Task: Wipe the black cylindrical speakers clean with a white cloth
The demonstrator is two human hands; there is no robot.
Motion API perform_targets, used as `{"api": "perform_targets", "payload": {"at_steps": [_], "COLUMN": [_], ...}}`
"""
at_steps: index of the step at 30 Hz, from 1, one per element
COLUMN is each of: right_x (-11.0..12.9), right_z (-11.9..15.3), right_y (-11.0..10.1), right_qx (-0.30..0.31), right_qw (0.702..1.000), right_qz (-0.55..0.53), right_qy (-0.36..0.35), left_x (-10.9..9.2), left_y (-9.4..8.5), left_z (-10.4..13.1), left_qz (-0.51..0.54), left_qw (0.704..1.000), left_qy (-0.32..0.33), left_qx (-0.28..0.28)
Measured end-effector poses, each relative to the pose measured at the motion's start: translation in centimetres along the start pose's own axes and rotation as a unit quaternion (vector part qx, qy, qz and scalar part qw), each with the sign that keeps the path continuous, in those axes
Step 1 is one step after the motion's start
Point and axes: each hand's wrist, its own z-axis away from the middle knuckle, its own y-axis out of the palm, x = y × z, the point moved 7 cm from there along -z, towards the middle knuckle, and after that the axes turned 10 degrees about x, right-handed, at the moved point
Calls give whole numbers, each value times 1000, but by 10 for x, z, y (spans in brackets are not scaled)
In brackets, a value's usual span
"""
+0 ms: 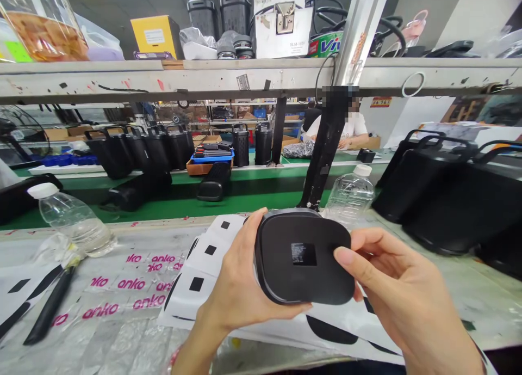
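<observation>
My left hand (240, 277) is wrapped round a black device (263, 280), whose rounded-square end faces me. Over that end lies a thin black rounded-square sticker (277, 255), offset to the right so that its right side overhangs. A small dark rectangle with fine print shows near its middle. My right hand (391, 277) pinches the sticker's right edge between thumb and fingers. Below both hands are white backing sheets (183, 304) bearing black rounded shapes and small black squares. Most of the device's body is hidden behind its end face.
Plastic bottles stand at left (81, 228) and right (353, 190). A black-handled tool (51, 304) lies on the plastic-covered bench. Black handled devices (444, 190) crowd the right; others stand across the green surface (261, 192). A post (330, 141) rises ahead; a person (346, 127) sits beyond.
</observation>
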Motion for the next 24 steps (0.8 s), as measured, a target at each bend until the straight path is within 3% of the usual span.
{"api": "perform_targets", "payload": {"at_steps": [24], "right_x": [-1], "right_z": [0], "right_y": [1], "right_qx": [2], "right_qw": [1000], "right_qz": [1], "right_qy": [10], "left_x": [-5], "left_y": [0], "left_z": [0], "left_qz": [-20], "left_qw": [999], "left_qy": [24], "left_qx": [-16]}}
